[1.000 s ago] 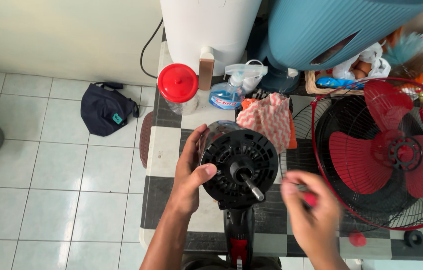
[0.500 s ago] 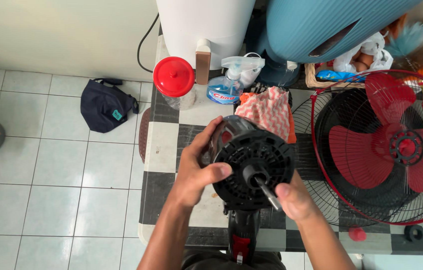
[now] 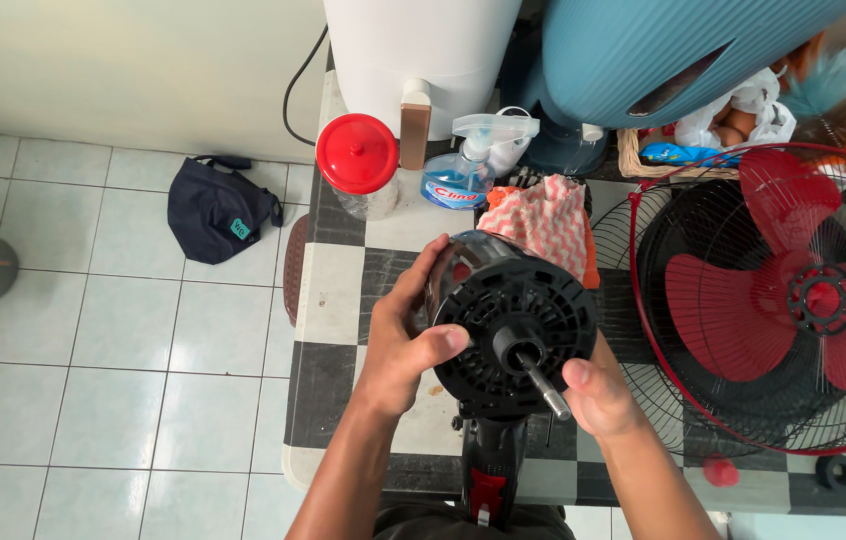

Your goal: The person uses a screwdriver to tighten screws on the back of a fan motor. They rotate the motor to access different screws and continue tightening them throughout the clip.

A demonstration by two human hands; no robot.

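Observation:
A black fan motor housing (image 3: pixel 508 325) with a metal shaft (image 3: pixel 546 388) pointing up at me stands on a black-and-red stand (image 3: pixel 488 470) over the checkered table (image 3: pixel 328 300). My left hand (image 3: pixel 405 345) grips the housing's left side, thumb laid across its front face. My right hand (image 3: pixel 598 395) holds the housing's lower right edge, thumb beside the shaft.
A red fan blade inside a wire guard (image 3: pixel 778 300) lies on the table at right. Behind the motor are a checked cloth (image 3: pixel 543 222), a spray bottle (image 3: pixel 463 170), a red-lidded jar (image 3: pixel 358 160) and a white appliance (image 3: pixel 413 50). A dark bag (image 3: pixel 218 210) lies on the tiled floor.
My right hand has moved from below and right of the motor up onto its lower right edge. The left hand keeps its grip on the housing's left side.

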